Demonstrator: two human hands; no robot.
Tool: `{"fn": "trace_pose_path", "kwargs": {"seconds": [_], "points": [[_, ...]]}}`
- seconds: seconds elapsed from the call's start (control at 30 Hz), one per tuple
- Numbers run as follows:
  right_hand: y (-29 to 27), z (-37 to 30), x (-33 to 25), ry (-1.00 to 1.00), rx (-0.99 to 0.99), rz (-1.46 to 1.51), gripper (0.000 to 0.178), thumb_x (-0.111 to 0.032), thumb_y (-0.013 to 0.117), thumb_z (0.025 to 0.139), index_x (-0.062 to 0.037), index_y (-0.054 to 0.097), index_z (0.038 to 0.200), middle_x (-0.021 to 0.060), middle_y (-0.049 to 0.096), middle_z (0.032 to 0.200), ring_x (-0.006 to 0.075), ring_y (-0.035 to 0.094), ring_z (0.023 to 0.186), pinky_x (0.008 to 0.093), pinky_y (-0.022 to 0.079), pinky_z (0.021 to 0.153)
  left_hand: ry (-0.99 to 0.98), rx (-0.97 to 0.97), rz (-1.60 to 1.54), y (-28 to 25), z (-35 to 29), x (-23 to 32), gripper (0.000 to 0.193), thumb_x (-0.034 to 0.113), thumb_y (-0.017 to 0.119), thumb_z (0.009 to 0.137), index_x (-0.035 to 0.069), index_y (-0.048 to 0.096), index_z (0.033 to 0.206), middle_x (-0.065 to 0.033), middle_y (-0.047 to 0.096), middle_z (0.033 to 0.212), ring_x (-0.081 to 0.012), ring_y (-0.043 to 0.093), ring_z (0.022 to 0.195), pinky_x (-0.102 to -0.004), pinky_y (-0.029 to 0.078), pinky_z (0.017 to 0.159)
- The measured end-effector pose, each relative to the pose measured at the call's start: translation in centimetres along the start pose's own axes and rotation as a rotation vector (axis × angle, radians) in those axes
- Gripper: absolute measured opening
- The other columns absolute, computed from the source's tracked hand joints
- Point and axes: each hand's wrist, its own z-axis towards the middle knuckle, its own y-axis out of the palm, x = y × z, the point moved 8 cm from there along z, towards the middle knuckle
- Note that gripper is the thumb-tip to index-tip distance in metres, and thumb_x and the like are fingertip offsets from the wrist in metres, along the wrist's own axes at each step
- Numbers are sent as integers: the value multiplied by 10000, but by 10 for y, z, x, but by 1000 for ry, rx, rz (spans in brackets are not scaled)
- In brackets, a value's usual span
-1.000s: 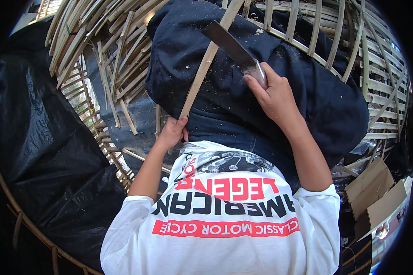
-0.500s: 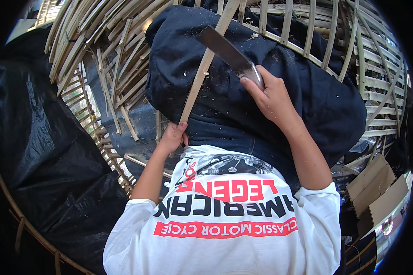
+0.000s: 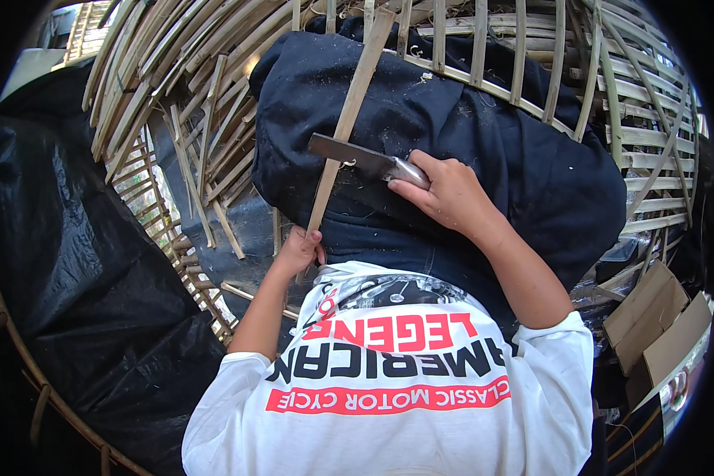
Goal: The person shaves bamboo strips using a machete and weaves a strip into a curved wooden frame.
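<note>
A long flat bamboo strip (image 3: pixel 357 89) slants across the dark cloth over my lap, its far end leaning up by the slatted bamboo. My left hand (image 3: pixel 300 251) is closed round its near end, close to my shirt. In my right hand (image 3: pixel 444 189) is the handle of a broad-bladed knife (image 3: pixel 349 152). The blade lies across the strip about midway along, touching it or just above it. Beside the blade's edge a small pale curl of shaving (image 3: pixel 347 163) shows.
Many split bamboo strips (image 3: pixel 190 47) are piled at the far left. A slatted bamboo frame (image 3: pixel 650 159) curves round the far right. Black plastic sheeting (image 3: pixel 79 262) spreads on the left. At the right lies an open cardboard box (image 3: pixel 646 313). Shaving bits dot the dark cloth (image 3: pixel 484 151).
My right hand has brought the knife nearer and to the left, down along the strip, and the blade has turned flatter. The left hand keeps its hold on the near end.
</note>
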Motion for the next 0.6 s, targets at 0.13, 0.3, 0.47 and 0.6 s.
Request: {"fn": "trace_pose_path", "kwargs": {"seconds": [0.13,0.3,0.47,0.6], "points": [[1,-3,4,42,-17,-36,407,-462,617,875,-56,608,907,208,668,753,392,662,713,445,534,665,26,-108,9,5,2,1,657,674,644,769,35,595,625,-30,514,462,-100,487,405,-241,345,397],[7,-1,3,-17,-45,23,422,-474,611,877,-57,609,942,209,675,769,387,667,702,443,542,659,-63,-56,-110,8,-5,17,483,412,824,733,13,591,874,-25,560,580,-102,545,474,-235,399,432],[8,-3,1,-16,-37,-82,434,-480,622,863,-49,609,918,209,671,766,393,657,693,436,538,656,-110,-17,-126,10,-2,13,424,187,863,704,-3,573,949,-38,603,707,-117,580,534,-243,468,482],[8,-1,0,-65,-92,-67,429,-467,632,863,-42,619,927,214,668,765,393,655,700,431,526,650,-117,-46,-107,10,-2,12,381,147,840,724,-14,575,945,-35,599,697,-118,580,544,-243,472,488]]}}
